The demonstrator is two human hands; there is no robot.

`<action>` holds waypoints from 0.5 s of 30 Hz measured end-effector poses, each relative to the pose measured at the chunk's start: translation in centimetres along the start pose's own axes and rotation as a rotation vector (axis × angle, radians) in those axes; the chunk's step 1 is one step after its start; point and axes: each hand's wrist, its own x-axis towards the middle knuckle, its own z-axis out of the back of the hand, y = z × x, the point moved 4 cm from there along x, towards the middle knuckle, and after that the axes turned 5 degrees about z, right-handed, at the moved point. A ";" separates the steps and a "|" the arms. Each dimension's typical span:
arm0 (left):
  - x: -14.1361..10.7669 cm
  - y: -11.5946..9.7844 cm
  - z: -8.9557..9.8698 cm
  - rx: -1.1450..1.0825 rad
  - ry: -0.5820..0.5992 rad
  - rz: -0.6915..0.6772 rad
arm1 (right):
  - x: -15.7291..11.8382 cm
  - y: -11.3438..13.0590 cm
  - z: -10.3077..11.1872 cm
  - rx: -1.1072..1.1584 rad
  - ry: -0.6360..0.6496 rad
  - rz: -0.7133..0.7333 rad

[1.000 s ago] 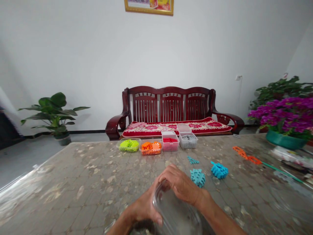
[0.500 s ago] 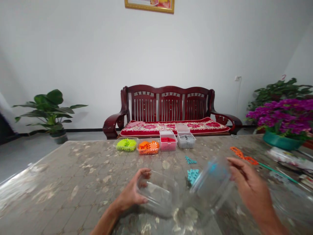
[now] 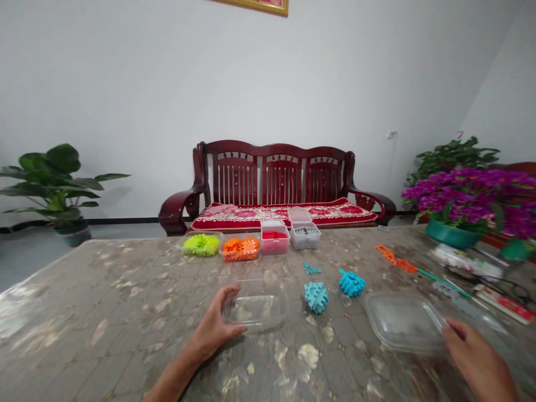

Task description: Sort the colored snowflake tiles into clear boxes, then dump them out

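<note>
My left hand (image 3: 220,324) grips the near-left end of a clear plastic container (image 3: 274,321) that rests on the table, thumb in front and fingers behind. Nothing shows inside it. Over at the right, my right hand (image 3: 475,352) pinches the right edge of a clear plastic lid (image 3: 404,324), which is low over or on the table. Between the two lie a teal cluster of toothed pieces (image 3: 316,297) and a brighter blue cluster (image 3: 352,283). Behind them is a small teal triangular piece (image 3: 311,268).
Along the far edge stand tubs of lime pieces (image 3: 201,244), orange pieces (image 3: 240,249), red pieces (image 3: 274,237) and grey pieces (image 3: 305,237). An orange openwork piece (image 3: 396,259), a green stick (image 3: 444,281) and a flower pot (image 3: 454,234) occupy the right side.
My right hand has moved right and down with the lid, which now lies flatter. The blue cluster behind it shows clearly. My left hand stays on the container. The view has turned slightly right.
</note>
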 end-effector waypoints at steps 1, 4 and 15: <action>0.0 0.0 0.0 0.020 0.010 -0.012 | 0.0 -0.3 -0.1 -0.040 0.040 0.000; -0.1 -0.1 0.0 0.090 0.031 -0.068 | -0.5 0.1 0.2 -0.140 0.111 0.041; -0.4 0.0 -0.3 0.140 0.175 -0.154 | -6.4 21.0 -3.2 0.117 0.280 0.587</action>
